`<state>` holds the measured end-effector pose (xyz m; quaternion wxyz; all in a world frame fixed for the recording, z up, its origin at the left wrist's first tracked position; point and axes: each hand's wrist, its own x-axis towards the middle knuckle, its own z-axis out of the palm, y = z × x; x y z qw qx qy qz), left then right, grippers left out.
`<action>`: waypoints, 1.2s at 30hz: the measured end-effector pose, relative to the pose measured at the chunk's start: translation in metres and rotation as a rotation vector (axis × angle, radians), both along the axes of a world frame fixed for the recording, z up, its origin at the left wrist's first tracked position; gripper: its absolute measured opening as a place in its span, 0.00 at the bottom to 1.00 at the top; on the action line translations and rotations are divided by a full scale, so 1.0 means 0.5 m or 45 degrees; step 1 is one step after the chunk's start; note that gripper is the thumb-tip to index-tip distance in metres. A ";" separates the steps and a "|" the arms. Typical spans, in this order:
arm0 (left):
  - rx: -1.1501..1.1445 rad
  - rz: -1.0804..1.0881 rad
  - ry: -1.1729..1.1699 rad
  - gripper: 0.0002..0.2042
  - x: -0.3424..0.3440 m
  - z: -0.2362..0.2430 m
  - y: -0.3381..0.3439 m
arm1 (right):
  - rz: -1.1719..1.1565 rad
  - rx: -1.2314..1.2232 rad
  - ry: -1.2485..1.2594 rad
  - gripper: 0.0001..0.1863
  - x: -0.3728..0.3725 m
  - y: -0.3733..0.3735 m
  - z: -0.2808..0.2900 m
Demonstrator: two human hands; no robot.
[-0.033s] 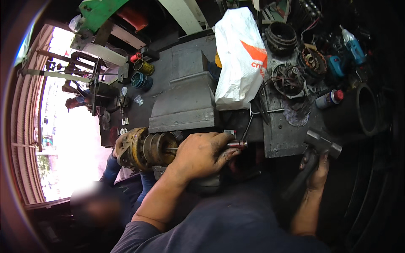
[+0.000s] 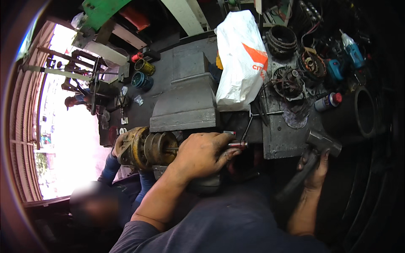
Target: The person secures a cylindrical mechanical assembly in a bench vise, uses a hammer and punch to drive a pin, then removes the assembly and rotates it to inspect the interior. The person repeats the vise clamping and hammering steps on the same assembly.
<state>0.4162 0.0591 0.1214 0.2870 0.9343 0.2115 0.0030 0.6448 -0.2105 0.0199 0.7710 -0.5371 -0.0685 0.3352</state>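
Note:
My left hand [image 2: 202, 154] is closed around the handle of a screwdriver [image 2: 237, 144]. The red handle with a metal end cap sticks out to the right of my fist. To the left, its thin shaft reaches into a worn yellow metal housing [image 2: 136, 147] with round, pulley-like discs [image 2: 157, 145]; the tip is hidden. Another person's hand [image 2: 119, 143] grips the housing's far left side. Low on the right, my right hand [image 2: 316, 170] holds a hammer [image 2: 324, 143], its head up and its dark handle slanting down to the left.
A grey vise-like block [image 2: 183, 105] stands behind the housing. Beyond my hands lies a white plastic bag [image 2: 240, 63]. Opened motor parts [image 2: 289, 82], a spray can [image 2: 328, 102] and a large metal cylinder [image 2: 363, 111] crowd the right. The other person [image 2: 99, 206] is close at lower left.
The hammer in my right hand has tilted slightly, its handle end swinging a little to the left. My left hand and the screwdriver stay in place.

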 end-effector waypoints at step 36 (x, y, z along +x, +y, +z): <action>-0.042 0.000 0.097 0.21 -0.017 0.017 -0.001 | 0.431 -0.141 -0.250 0.27 -0.145 0.082 -0.004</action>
